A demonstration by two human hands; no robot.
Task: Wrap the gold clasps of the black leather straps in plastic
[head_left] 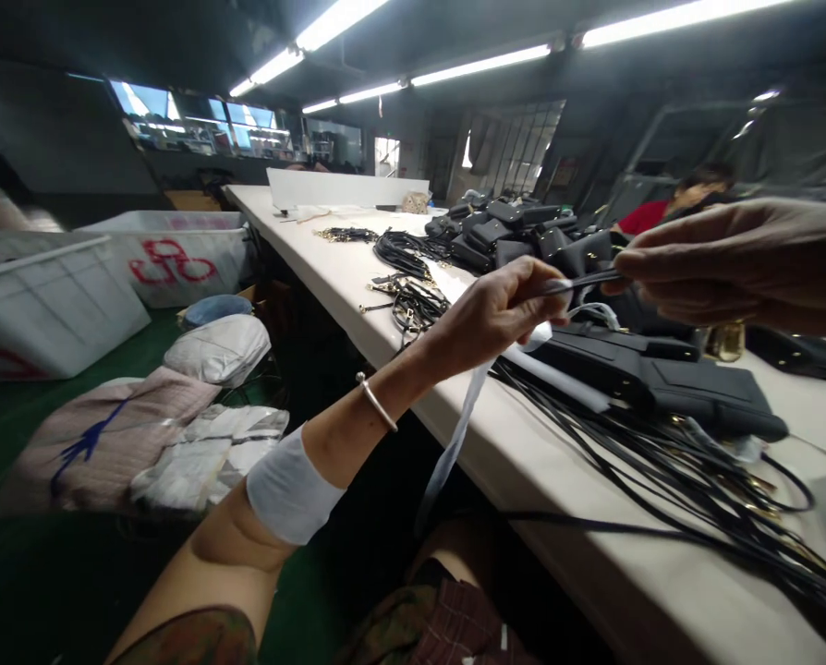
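Observation:
My left hand (489, 314) is closed over the table, pinching one end of a thin black strap (593, 277) with some white wrapping at the fingertips. A long white strip (458, 434) hangs from beneath this hand past the table edge. At the right, my right hand (732, 263) has thumb and fingers pressed together on the other end of the strap, which is stretched between the two hands. Below them lie black bags (697, 388) and a bundle of long black straps (635, 480) with gold-coloured clasps.
The long white table (344, 286) carries a heap of black bags (516, 226) and coiled straps (413, 249). White bins (191, 268) and wrapped bundles (142, 406) stand on the green floor at left. A person in red (645, 217) sits beyond the table.

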